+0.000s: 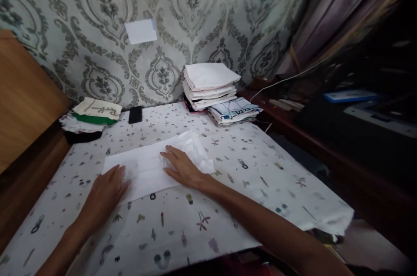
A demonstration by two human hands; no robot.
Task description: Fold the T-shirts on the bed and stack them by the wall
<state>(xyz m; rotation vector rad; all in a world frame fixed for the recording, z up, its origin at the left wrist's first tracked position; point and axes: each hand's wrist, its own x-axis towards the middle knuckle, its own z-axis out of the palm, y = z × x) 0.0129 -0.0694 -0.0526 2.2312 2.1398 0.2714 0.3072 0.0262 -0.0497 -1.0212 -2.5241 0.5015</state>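
A white cloth (146,176), folded into a long strip, lies flat on the patterned tabletop cover (176,232). Its right end is bunched and wrinkled. My left hand (109,189) rests at the cloth's left end, fingers extended and slightly blurred. Toward the right part of the cloth, my right hand (182,166) lies with its fingers spread on top of the fabric. Neither hand grasps anything.
Folded clothes are stacked at the back left (94,113), beside a black phone (135,114). A tall white pile (211,78) and a lower printed pile (233,111) stand near the wall. Wooden furniture (26,98) borders the left side.
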